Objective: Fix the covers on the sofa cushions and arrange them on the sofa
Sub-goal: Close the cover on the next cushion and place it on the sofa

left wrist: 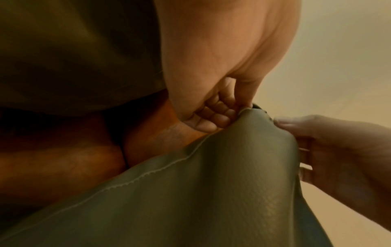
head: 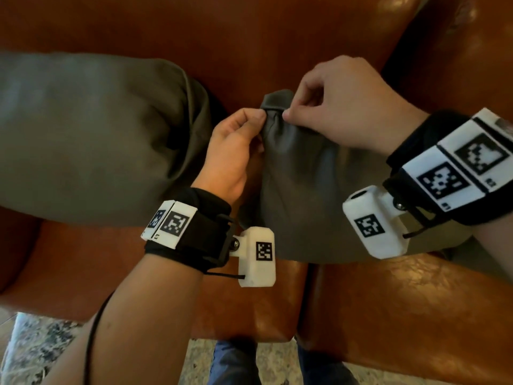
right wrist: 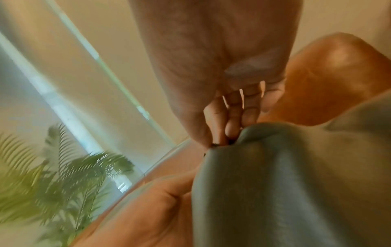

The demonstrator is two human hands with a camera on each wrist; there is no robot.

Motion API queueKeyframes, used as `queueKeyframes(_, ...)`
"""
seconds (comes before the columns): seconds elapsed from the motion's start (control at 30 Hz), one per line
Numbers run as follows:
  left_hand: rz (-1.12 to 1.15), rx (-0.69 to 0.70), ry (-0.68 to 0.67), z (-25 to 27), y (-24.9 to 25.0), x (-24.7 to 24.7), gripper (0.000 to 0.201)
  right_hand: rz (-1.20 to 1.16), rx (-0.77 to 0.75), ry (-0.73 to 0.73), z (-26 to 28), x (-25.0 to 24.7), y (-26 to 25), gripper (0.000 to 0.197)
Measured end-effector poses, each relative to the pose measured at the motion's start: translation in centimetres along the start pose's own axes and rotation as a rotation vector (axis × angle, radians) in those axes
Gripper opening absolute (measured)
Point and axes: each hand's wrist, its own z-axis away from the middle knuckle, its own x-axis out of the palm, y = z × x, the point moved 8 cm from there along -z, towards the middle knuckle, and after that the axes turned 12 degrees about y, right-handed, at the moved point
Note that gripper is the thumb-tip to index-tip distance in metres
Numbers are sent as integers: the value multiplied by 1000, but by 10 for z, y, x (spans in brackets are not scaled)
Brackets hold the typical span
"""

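Item 1. Left hand [head: 236, 145]: I have it curled, thumb against forefinger, pinching the raised corner of the cover [head: 299, 173]. In the left wrist view the fingers [left wrist: 213, 115] bunch against the cover's top edge.

Item 2. Right hand [head: 341, 107]: also curled, pinching the same corner from the opposite side, thumb tip just beside my left thumb. In the right wrist view something small and dark sits at the pinch, possibly a zip; too blurred for me to tell.

Item 3. Cover: grey-green, leather-like, stitched seam along one edge. It hangs from both hands and spreads below my wrists onto the sofa [head: 416, 301]. Whether it holds a filling I cannot tell; it looks slack near the top.

Item 4. Cushion [head: 91, 134]: olive, plump, lying on the sofa seat just beyond my left hand, well clear of the right. Its end toward my hands looks folded, with a dark gap showing.

Item 5. Plant [right wrist: 63, 175]: seen past the right hand, blurred.

Progress, as I judge it: I am working the corner closure of one cover. The cushion beside my left hand looks unfinished at its end. Nothing stands arranged against the sofa back yet, so closing and arranging remain.
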Motion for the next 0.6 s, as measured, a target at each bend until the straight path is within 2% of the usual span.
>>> queueKeyframes(0.2, 125, -17, 48, 16, -3, 8, 26, -217, 165, -60, 2, 15, 9, 19)
queueKeyframes(0.27, 118, 4, 25, 20, -1, 11, 33, -288, 169, -98, 6, 17, 7, 16)
queueKeyframes(0.3, 48, 54, 37, 20, 2, 10, 36, -318, 161, -119, 9, 18, 7, 17)
queueKeyframes(0.37, -157, 213, 126, 18, 11, 6, 31, -404, 175, -130, 15, 18, 9, 22)
queueKeyframes(0.43, -265, 323, 186, 17, 19, 6, 30, -457, 206, -25, 16, 12, 13, 22)
queueKeyframes(0.5, -272, 356, 202, 18, 21, 8, 33, -359, 173, 128, 8, 3, 19, 20)
queueKeyframes(0.53, -263, 359, 200, 18, 21, 8, 34, -288, 136, 135, 3, 3, 18, 24)
queueKeyframes(0.6, -256, 350, 201, 20, 18, 8, 36, -189, 70, -10, -8, 18, 16, 29)
